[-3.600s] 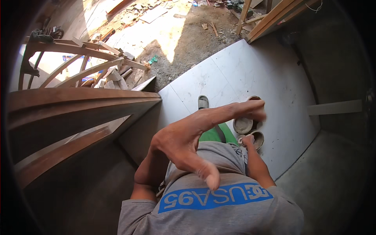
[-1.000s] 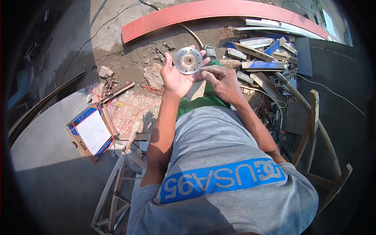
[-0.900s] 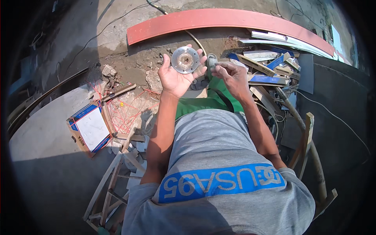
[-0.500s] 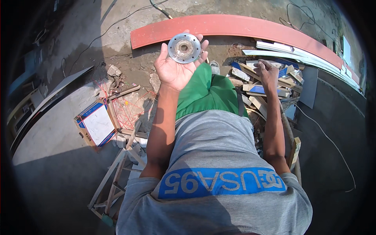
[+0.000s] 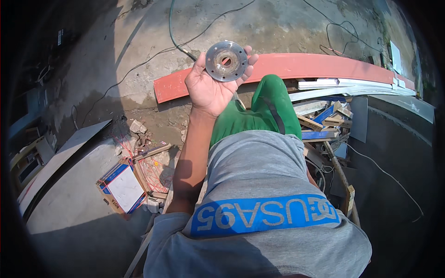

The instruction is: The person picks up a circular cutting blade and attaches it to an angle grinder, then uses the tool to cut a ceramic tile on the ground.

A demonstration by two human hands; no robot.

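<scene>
Head view: the left hand (image 5: 211,95), thumb and fingers curled, holds a grey, round metal disc (image 5: 227,69) against the left part of a long red board (image 5: 324,66); the right hand is hidden, its state untellable. Holding up the disc seems the step, calling for steadiness; beyond the board lies a thin green hose (image 5: 170,21), nearer, flat blue cardboard (image 5: 320,135).

Wearing a heather-grey short-sleeved T-shirt (image 5: 259,183), a blue chest band (image 5: 254,217) bearing grey block letters (image 5: 281,215), green trousers (image 5: 259,109) showing a dark stripe (image 5: 275,113)
</scene>
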